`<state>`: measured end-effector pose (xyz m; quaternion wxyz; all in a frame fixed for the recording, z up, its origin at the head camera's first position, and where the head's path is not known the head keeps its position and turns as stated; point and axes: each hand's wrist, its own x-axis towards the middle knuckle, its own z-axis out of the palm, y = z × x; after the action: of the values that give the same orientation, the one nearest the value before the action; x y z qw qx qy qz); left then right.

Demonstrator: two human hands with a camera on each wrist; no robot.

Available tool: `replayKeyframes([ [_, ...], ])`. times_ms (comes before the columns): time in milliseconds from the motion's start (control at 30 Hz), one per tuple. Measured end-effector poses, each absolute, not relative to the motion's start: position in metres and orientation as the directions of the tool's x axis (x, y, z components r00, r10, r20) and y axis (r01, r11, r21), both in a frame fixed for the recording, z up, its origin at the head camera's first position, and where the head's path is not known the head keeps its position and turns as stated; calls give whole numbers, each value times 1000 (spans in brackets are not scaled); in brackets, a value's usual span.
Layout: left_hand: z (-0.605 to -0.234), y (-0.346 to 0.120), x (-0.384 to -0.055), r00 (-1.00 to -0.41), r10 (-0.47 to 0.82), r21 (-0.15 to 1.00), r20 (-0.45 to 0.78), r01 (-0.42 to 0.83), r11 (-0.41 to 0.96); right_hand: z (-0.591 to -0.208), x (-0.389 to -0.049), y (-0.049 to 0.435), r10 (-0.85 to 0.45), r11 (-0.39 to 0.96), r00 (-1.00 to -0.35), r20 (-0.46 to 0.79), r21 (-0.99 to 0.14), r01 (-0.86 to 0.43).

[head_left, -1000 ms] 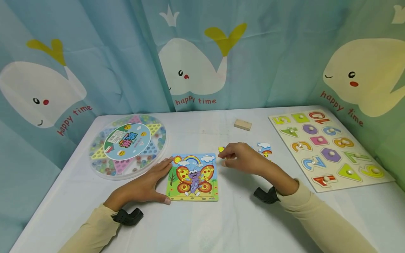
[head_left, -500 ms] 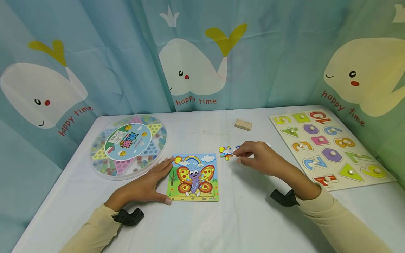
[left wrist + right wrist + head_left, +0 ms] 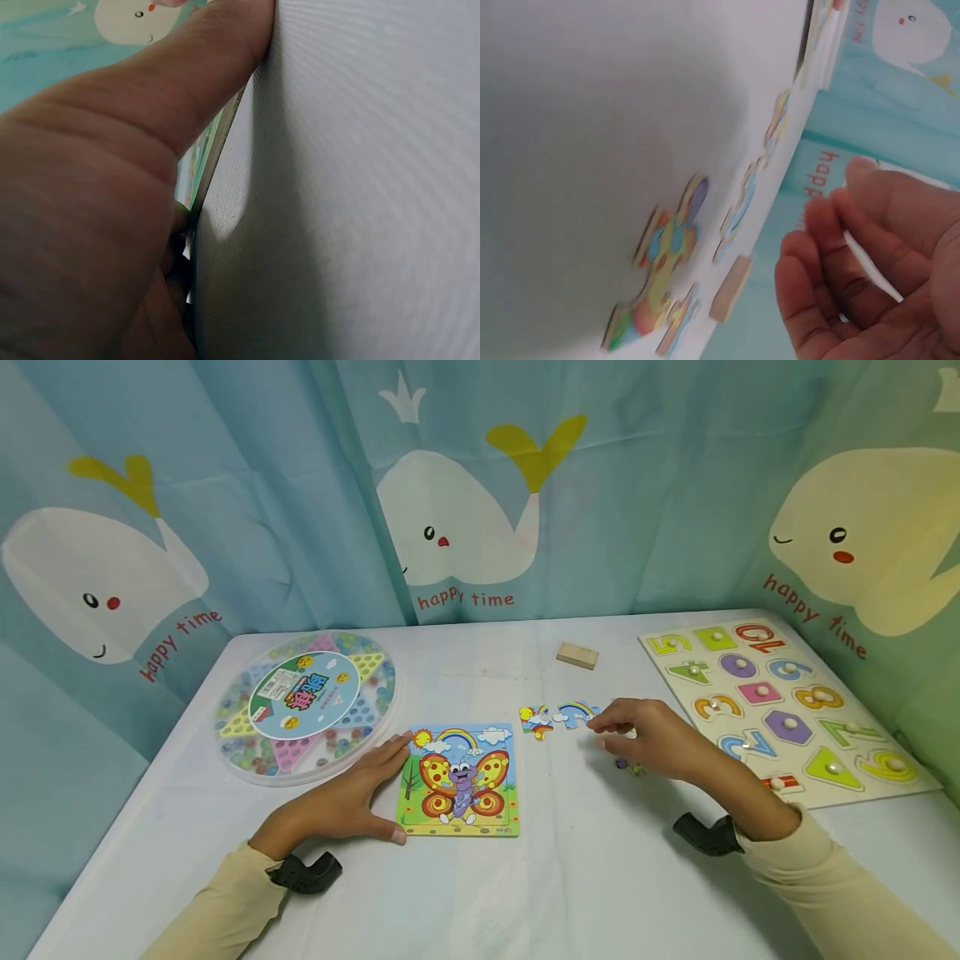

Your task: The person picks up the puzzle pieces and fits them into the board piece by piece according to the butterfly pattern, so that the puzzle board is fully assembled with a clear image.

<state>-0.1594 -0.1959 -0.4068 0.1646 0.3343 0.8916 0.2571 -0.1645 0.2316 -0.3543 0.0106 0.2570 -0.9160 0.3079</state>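
My left hand (image 3: 341, 797) rests along the left edge of a square butterfly picture puzzle board (image 3: 459, 781), its fingers at the upper corner and its thumb at the lower one. My right hand (image 3: 660, 743) hovers over loose jigsaw pieces to the right of the board, fingers loosely bent with nothing between them. A sun jigsaw piece (image 3: 536, 718) and a rainbow jigsaw piece (image 3: 573, 713) lie side by side. More jigsaw pieces (image 3: 664, 262) lie under the right hand and show in the right wrist view; in the head view the hand mostly covers them.
A round Chinese checkers box (image 3: 303, 706) with coloured marbles stands at the back left. A small wooden block (image 3: 577, 656) lies behind the pieces. On the right is a number-and-shape peg board (image 3: 787, 718). A whale-print curtain (image 3: 465, 485) surrounds the table.
My right hand has moved right, from beside the butterfly board across the row of pieces, uncovering the sun and rainbow pieces and covering the cloud piece further right. The left hand stays put.
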Motion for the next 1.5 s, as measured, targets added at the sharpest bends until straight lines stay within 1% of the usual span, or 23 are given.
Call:
replayKeyframes([
  [200,-408,-196,-159,-722,682,572,-117,512,641,-355,-163,245,-419,736,-896,147,-523,-430],
  [433,-408,-197,-159,-727,677,571,-116,509,644,-360,-163,261,-429,740,-891,152,-507,-443],
  [700,-410,-197,-159,-721,684,578,-112,513,635,-367,-162,272,-428,749,-896,118,-508,-425],
  [833,-410,-197,-159,-724,681,574,-110,513,638,-369,-161,275,-452,740,-884,120,-503,-447],
  [1133,-409,-196,-159,-731,672,566,-122,505,652,-371,-162,274,-425,772,-903,58,-498,-395],
  [1500,-407,-196,-158,-730,673,566,-120,507,650,-373,-163,273,-464,772,-885,39,-472,-426],
])
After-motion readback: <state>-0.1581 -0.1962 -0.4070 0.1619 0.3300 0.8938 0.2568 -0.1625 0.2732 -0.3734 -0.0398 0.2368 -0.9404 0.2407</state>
